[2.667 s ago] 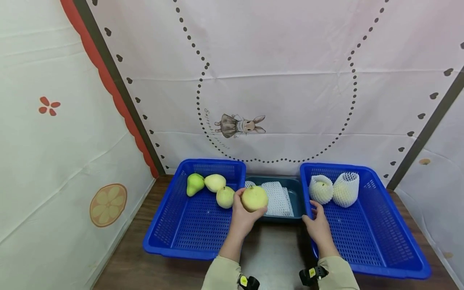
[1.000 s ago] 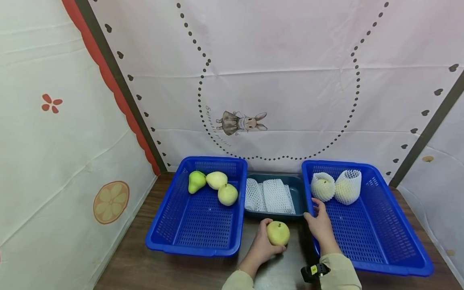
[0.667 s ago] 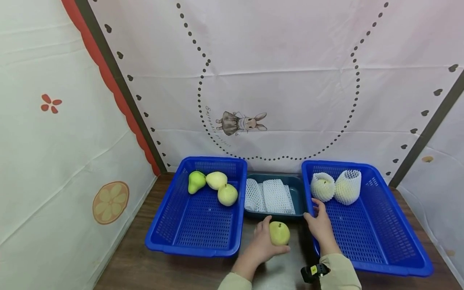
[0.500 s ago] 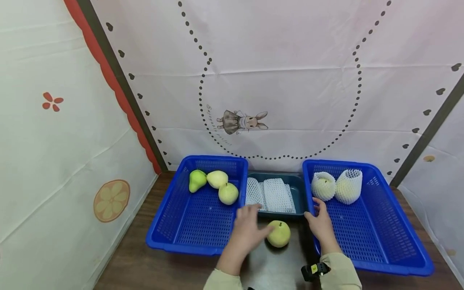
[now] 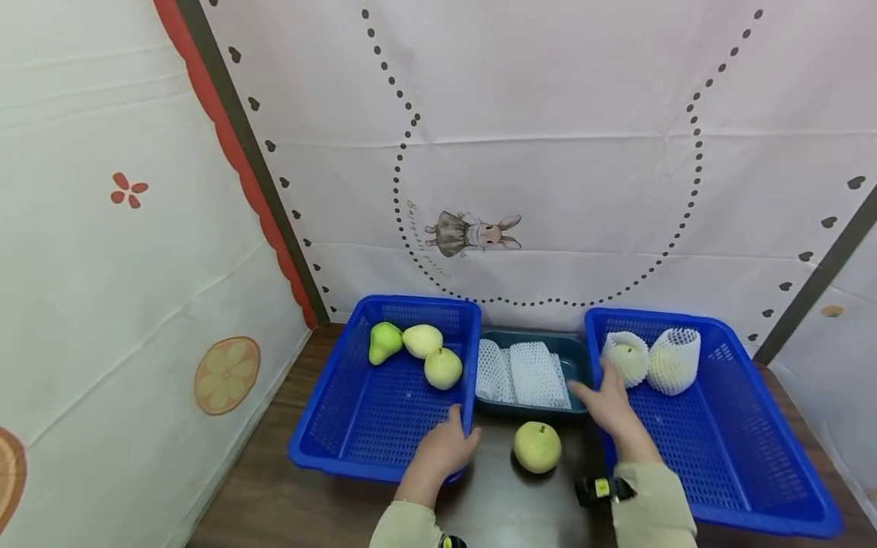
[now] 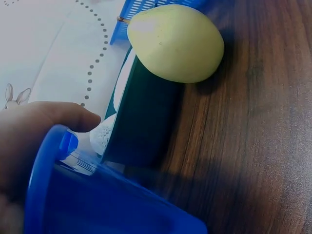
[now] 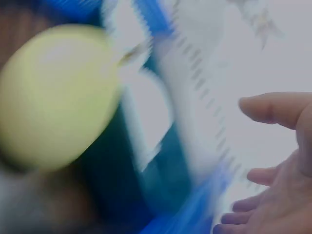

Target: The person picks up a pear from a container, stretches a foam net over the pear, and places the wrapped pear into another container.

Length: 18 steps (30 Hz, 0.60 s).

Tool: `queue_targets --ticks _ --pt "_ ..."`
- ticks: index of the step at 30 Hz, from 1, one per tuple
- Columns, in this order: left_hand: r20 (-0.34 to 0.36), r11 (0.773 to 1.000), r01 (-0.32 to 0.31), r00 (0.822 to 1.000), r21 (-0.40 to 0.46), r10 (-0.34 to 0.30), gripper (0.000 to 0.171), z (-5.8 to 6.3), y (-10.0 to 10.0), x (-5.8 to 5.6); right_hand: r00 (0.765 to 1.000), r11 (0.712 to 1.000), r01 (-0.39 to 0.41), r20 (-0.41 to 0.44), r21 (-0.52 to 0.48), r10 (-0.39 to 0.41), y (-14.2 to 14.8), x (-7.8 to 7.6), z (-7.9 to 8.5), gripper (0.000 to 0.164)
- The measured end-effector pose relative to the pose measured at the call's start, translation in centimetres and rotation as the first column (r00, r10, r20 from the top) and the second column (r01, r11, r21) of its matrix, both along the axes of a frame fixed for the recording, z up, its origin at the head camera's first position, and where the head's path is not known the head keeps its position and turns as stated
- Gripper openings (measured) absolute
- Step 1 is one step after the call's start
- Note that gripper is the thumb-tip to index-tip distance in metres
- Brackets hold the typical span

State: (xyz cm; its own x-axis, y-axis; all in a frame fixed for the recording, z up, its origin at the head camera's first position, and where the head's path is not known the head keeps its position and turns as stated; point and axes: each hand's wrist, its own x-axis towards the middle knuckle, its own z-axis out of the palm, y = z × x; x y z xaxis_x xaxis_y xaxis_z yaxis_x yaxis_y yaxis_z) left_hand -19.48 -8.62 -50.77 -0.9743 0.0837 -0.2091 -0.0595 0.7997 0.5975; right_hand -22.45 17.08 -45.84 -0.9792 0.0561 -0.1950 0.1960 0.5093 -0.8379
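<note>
A yellow-green pear (image 5: 537,447) stands on the table between my hands, touched by neither. My left hand (image 5: 444,449) rests at the right rim of the left blue basket (image 5: 322,380). In the left wrist view its thumb (image 6: 73,116) extends past the rim, while the other fingers are hidden. My right hand (image 5: 612,407) hovers by the left rim of the right blue basket (image 5: 774,426). The right wrist view, though blurred, shows its fingers (image 7: 263,175) spread and holding nothing.
In the left basket lie a green pear (image 5: 386,342), a pale pear (image 5: 422,341) and a round pear (image 5: 443,369). The right basket holds two pears in foam nets (image 5: 674,361). Between the baskets, a dark green tray (image 5: 575,358) contains white foam net sleeves (image 5: 534,373).
My left hand carried the pear down to the table, let it go and moved left to the basket rim. My right hand has lifted slightly from the right basket's rim.
</note>
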Motion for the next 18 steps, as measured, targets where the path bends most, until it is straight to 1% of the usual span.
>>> queue_targets --ticks 2,4,6,8,10,12,14,16,18 --pt "0.002 1.000 -0.002 1.000 0.003 0.002 0.066 0.1 0.1 0.0 0.998 0.999 -0.033 -0.045 0.044 0.035 -1.1 -1.8 1.7 0.075" --pt "0.005 1.000 -0.007 1.000 0.008 0.007 0.066 0.3 0.0 0.0 0.996 0.994 -0.082 -0.038 0.066 0.084 -2.3 -4.2 2.7 0.071" --pt "0.007 1.000 -0.013 1.000 0.008 0.013 0.066 0.4 -0.1 -0.2 0.989 0.985 -0.145 0.019 0.092 0.144 -3.3 -6.5 3.0 0.067" --pt "0.012 1.000 -0.017 1.000 0.007 0.017 0.066 0.4 -0.2 -0.3 0.977 0.973 -0.199 0.103 0.120 0.187 -3.9 -8.2 2.4 0.069" --pt "0.021 1.000 -0.024 0.999 0.005 0.024 0.066 0.3 -0.2 -0.4 0.960 0.951 -0.242 0.187 0.193 0.206 -4.4 -9.0 1.4 0.073" --pt "0.038 0.999 -0.035 0.999 0.009 0.034 0.066 0.2 -0.1 -0.4 0.944 0.916 -0.281 0.254 0.287 0.210 -4.7 -9.2 0.2 0.083" --pt "0.057 0.999 -0.042 0.998 0.012 0.041 0.066 0.2 0.0 -0.4 0.935 0.876 -0.294 0.304 0.383 0.181 -5.1 -9.2 -1.0 0.092" --pt "0.070 0.999 -0.045 0.997 0.015 0.044 0.067 0.1 -0.1 -0.3 0.933 0.825 -0.306 0.322 0.474 0.161 -5.2 -9.2 -2.0 0.098" --pt "0.070 0.999 -0.044 0.997 0.016 0.043 0.067 0.1 -0.2 -0.3 0.940 0.793 -0.297 0.309 0.531 0.145 -5.2 -9.6 -2.7 0.099"
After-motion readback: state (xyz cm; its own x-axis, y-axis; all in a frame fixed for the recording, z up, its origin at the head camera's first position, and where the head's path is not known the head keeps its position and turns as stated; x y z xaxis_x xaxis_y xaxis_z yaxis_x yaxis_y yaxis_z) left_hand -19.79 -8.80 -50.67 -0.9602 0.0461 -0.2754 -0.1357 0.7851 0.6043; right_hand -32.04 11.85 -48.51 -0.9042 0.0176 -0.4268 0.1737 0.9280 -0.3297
